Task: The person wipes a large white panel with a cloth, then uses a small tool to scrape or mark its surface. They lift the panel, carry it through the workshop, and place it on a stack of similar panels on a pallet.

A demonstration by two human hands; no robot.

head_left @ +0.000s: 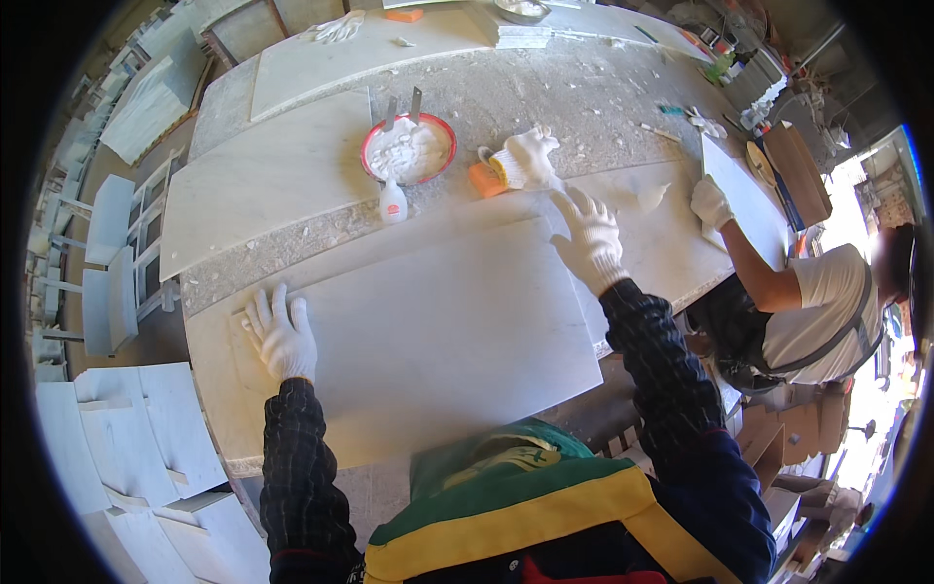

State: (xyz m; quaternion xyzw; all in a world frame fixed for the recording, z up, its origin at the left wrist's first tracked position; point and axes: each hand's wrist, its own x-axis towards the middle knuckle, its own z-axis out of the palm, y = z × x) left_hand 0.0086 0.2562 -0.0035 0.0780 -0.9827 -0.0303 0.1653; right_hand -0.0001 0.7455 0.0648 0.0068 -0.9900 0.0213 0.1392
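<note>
Green-yellow cloth (506,496) nearest, gloved left hand (280,336) flat, fingers spread on white slab (438,341), right hand (589,238) open on slab's far corner, holding nothing, bowl (409,149) beyond on tabletop (545,97)

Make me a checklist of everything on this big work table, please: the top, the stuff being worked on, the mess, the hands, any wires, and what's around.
Surface: pale stone workbench, dusty and speckled with chips.
Job's things: large white stone slab lying flat on the bench.
Clutter: red-rimmed bowl of white paste with two scrapers standing in it; small white bottle beside it; spare glove on an orange block; another glove far back.
Hands: left hand, gloved, fingers spread flat at the slab's left edge; right hand, gloved, flat at its far right corner.
Cables: nothing seen.
Surroundings: a co-worker's gloved hand holds another white panel at right; stacked white slabs on the floor at left.
</note>
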